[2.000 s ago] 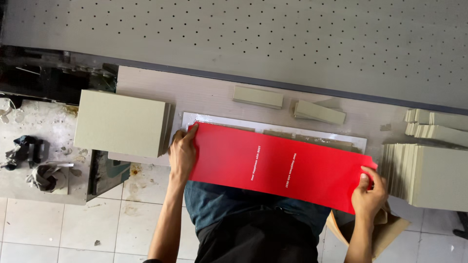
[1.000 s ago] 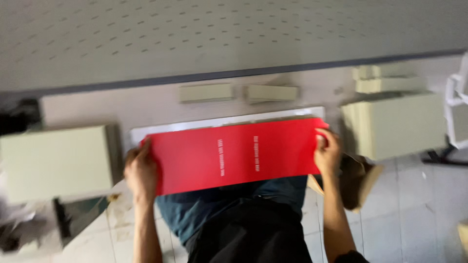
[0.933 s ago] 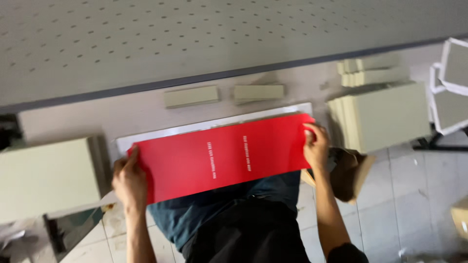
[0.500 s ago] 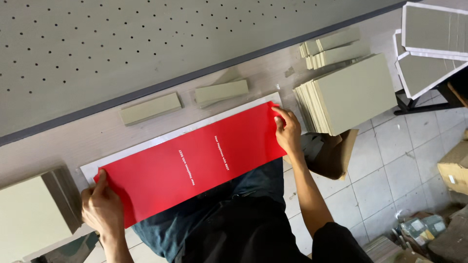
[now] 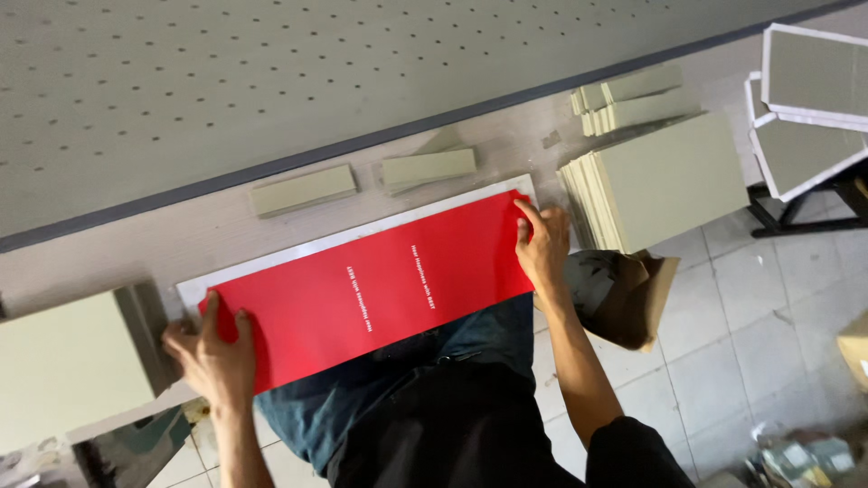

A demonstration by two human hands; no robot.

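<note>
Pale counter [image 5: 136, 239] carries one red sheet [image 5: 371, 285], held between both hands: left hand [image 5: 212, 352] pinches its near-left end, right hand [image 5: 542, 248] grips its right edge. Beyond lie two grey strips [image 5: 303, 190], and two board stacks [image 5: 655, 181] stand right.

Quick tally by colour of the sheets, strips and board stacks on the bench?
Red sheet: 1
White sheet under it: 1
Grey-green strips: 2
Grey-green board stacks: 3
Total: 7

Sheet [image 5: 380, 285] lies on the table [image 5: 136, 244], board stacks [image 5: 665, 181] right, strips [image 5: 303, 190] behind.
</note>
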